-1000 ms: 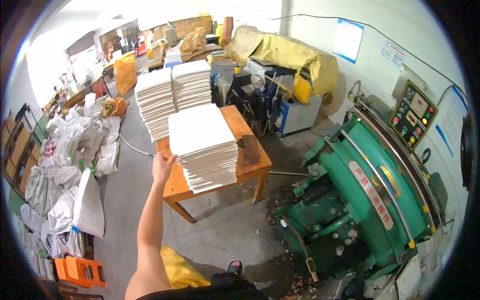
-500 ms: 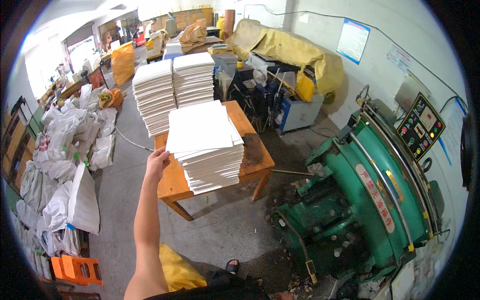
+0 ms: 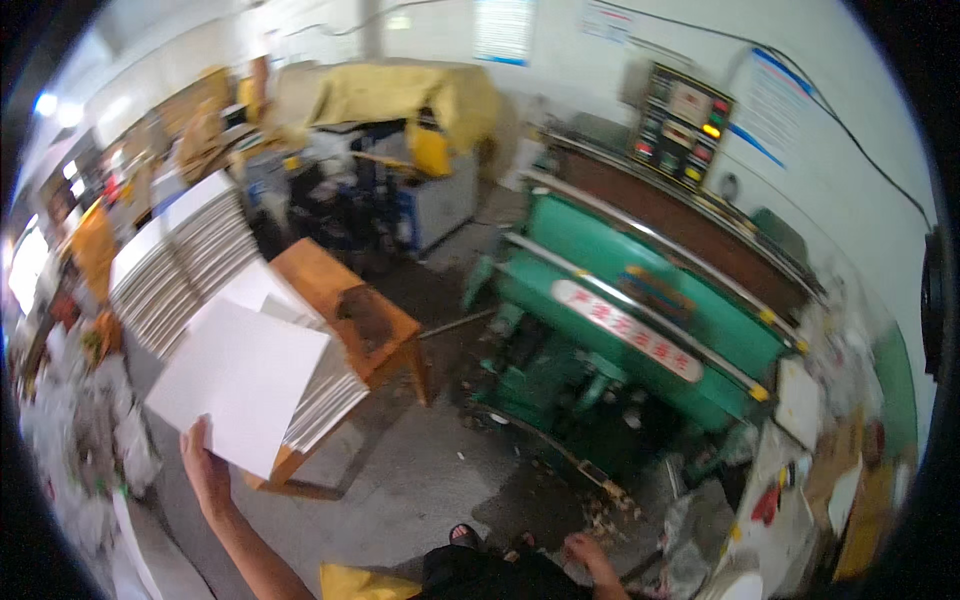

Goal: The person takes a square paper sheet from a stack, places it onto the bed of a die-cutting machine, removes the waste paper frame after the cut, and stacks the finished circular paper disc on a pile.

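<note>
A large white sheet [image 3: 245,375] hangs tilted in front of the stacks, pinched at its near left edge by my left hand [image 3: 205,470]. The thumb lies on its upper face; the other fingers are mostly hidden beneath. Behind and partly under it is a stack of white sheets [image 3: 335,395] on a wooden table [image 3: 400,325]. Taller white stacks [image 3: 215,235] stand farther back. Low in front of my body, to the right, my right hand [image 3: 585,552] appears loosely closed, with nothing visible in it. It touches none of the sheets.
A green machine [image 3: 620,300] with a metal bar and a control panel [image 3: 683,125] stands at the right. White bags [image 3: 80,410] lie along the left. A yellow cover [image 3: 400,95] drapes over equipment at the back. Scraps litter the floor by the machine.
My left hand has lifted the top sheet off the near stack and drawn it toward me. The view has turned right toward the green machine, and my right hand has come more into view.
</note>
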Demonstrator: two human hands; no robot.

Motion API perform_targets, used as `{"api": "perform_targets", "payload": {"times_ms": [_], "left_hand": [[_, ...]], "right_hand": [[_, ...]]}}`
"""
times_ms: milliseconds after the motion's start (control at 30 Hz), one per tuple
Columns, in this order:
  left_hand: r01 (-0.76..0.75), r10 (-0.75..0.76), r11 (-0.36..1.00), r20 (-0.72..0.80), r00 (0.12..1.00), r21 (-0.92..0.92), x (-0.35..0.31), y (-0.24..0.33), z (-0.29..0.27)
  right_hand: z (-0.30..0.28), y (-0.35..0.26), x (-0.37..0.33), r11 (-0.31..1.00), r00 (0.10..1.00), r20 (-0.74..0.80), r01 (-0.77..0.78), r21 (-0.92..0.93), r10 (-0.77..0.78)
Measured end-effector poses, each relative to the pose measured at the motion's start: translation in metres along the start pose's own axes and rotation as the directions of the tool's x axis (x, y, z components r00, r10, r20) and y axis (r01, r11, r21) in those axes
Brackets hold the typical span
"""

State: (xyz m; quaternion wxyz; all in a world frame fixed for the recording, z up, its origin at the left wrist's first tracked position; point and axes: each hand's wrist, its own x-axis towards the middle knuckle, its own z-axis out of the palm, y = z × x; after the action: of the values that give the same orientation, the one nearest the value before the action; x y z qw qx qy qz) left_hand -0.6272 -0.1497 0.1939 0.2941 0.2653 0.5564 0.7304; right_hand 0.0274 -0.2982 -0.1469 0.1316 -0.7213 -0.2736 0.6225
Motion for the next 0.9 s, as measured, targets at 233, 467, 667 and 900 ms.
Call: {"api": "perform_targets", "payload": {"times_ms": [233, 467, 667, 900], "left_hand": [[0.425, -0.276, 0.859, 0.442, 0.854, -0.285, -0.071, -0.056, 0.155], [0.701, -0.594, 0.704, 0.635, 0.494, 0.112, -0.195, -0.142, 0.217], [0.791, -0.746, 0.566, 0.552, 0.373, 0.231, -0.259, -0.165, 0.237], [0.781, -0.801, 0.548, 0.456, 0.387, 0.301, -0.297, -0.177, 0.275]], "right_hand": [[-0.04, -0.219, -0.153, 0.755, 0.778, -0.055, 0.622, 0.206, -0.626], [-0.151, -0.277, -0.117, 0.288, 0.644, -0.602, 0.758, 0.585, -0.472], [-0.275, -0.262, 0.054, 0.566, 0.776, -0.63, 0.522, 0.639, -0.005], [-0.304, -0.295, 0.135, 0.525, 0.965, -0.261, 0.206, 0.826, 0.033]]}}
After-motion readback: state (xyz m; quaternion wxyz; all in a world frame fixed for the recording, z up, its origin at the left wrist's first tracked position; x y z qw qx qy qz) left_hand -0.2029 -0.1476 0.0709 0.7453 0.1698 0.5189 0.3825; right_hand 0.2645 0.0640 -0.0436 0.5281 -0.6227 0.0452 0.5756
